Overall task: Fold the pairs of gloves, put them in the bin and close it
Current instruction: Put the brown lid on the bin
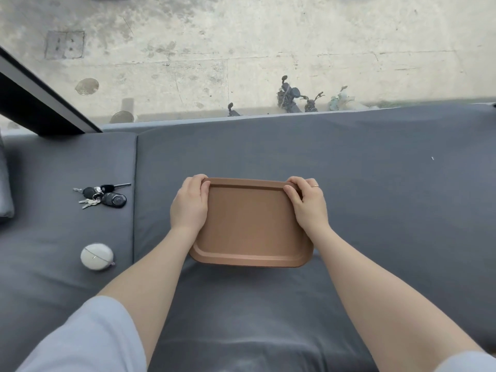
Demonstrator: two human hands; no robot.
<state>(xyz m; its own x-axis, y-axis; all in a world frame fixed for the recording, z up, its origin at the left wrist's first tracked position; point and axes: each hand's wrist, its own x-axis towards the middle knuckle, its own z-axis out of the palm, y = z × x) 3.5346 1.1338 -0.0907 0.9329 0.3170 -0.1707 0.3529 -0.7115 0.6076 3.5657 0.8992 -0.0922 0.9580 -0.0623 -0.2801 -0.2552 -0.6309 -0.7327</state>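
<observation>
A brown rectangular bin lid (251,224) lies flat on top of the bin in the middle of the grey cushion (375,197). The bin body under it is hidden, and no gloves are visible. My left hand (189,204) rests on the lid's far left corner with its fingers curled over the edge. My right hand (308,204), with a ring on one finger, presses on the far right corner in the same way.
A bunch of keys with black fobs (103,196) lies on the left cushion. A small white round pouch (97,256) sits nearer me on that cushion. Behind the cushions a window looks down on a paved yard with parked scooters (288,96).
</observation>
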